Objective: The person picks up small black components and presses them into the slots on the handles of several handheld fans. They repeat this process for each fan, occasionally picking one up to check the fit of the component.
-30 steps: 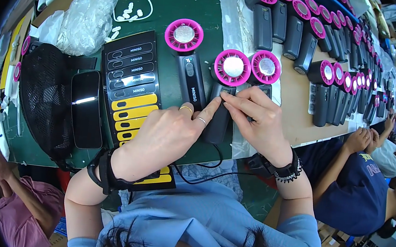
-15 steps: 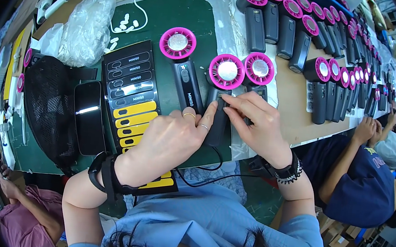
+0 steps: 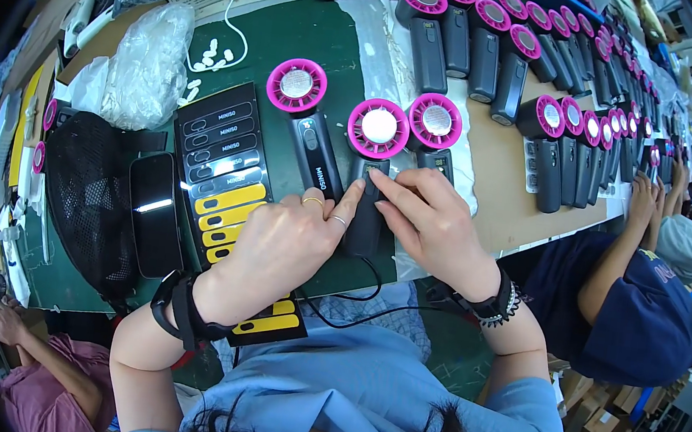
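Observation:
Beneath my hands, a dark handheld fan [image 3: 365, 239] with a magenta rim and silver centre lies on the green mat, head pointing away. My left hand [image 3: 289, 231] has its index fingertip on the handle's upper part, its other fingers curled against the side. From the right, the fingertips of my right hand [image 3: 439, 227] are drawn together on the same handle, by a small panel near the head; anything thin between them is hidden. Left of it lies a second fan [image 3: 313, 148], and a third fan [image 3: 435, 122] is partly behind my right hand. A sheet of handle-shaped labels [image 3: 231, 139] is beside my left hand.
Many similar fans [image 3: 488, 57] stand in rows at the far right. On the left are a phone [image 3: 156, 216], a black mesh bag [image 3: 88, 195] and a clear plastic bag [image 3: 150, 66]. A black cable [image 3: 390, 313] runs along the near edge. Co-workers sit on both sides.
The whole view has shifted slightly, so the fans and mat appear a little further left. My hands stay on the same fan with nearly the same finger positions. A co-worker's arm at right has moved.

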`<state>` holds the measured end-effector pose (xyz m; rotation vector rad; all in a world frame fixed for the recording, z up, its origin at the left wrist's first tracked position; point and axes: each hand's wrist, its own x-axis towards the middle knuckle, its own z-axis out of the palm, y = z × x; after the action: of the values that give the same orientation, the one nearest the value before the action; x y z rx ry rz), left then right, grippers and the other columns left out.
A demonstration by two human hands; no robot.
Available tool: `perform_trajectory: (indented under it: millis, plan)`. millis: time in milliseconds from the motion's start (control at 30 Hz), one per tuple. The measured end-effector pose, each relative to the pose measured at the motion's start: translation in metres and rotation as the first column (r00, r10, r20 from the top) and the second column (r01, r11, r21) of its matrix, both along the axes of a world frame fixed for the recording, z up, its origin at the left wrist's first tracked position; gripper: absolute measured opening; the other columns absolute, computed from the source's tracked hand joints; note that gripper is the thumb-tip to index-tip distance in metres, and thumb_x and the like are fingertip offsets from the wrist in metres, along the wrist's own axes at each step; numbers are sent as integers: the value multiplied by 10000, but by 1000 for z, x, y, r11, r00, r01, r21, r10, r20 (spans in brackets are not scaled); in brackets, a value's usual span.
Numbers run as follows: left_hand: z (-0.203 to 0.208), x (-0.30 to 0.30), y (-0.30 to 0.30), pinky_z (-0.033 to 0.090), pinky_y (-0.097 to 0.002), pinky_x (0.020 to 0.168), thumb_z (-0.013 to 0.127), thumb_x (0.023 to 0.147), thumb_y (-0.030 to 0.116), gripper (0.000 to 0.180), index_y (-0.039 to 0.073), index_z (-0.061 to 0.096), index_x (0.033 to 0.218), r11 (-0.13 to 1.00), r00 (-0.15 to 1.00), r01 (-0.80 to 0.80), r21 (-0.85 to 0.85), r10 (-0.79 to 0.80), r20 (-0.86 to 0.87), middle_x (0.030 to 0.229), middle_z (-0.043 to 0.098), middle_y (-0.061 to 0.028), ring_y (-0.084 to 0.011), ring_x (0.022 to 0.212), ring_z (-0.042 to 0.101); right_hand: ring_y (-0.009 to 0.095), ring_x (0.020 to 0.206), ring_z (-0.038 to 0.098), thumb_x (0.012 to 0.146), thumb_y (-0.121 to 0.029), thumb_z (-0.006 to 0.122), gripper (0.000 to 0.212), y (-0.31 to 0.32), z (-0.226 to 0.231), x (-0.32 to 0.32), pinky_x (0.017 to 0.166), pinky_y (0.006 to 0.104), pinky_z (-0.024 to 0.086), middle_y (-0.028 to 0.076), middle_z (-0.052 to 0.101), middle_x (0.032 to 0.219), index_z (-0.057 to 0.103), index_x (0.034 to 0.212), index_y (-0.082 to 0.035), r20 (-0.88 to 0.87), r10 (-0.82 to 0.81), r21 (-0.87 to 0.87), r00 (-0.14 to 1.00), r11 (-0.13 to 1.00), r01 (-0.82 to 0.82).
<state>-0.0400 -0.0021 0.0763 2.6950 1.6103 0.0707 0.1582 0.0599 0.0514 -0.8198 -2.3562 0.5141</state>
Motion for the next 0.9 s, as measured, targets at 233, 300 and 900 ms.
perform_trajectory:
  millis: [233,300,900]
  plan:
    - [-2,5,-1,429,-255,390,534,815,45,433,39,554,1248,995,995,52,84,-44,-88,628,498,-47,-135,515,543,230,777,568,742,-23,697,336,6,-4,-1,663,326,485,88,564,873,651,1075,-29,33,40,23,999,999,-41]
    - [-4,7,-1,433,-255,395,535,812,45,441,38,550,1252,993,988,62,100,-47,-144,634,503,-48,-134,521,548,231,777,570,741,-22,696,336,7,-4,-2,664,327,486,88,567,874,651,1074,-28,34,49,36,998,998,-50]
    - [-7,-6,2,458,-257,432,550,771,44,525,56,517,1295,998,996,61,15,-62,63,676,531,-59,-143,557,578,221,759,590,721,1,696,286,2,-7,8,642,312,501,84,590,874,659,1003,-24,-37,25,84,999,996,-22]
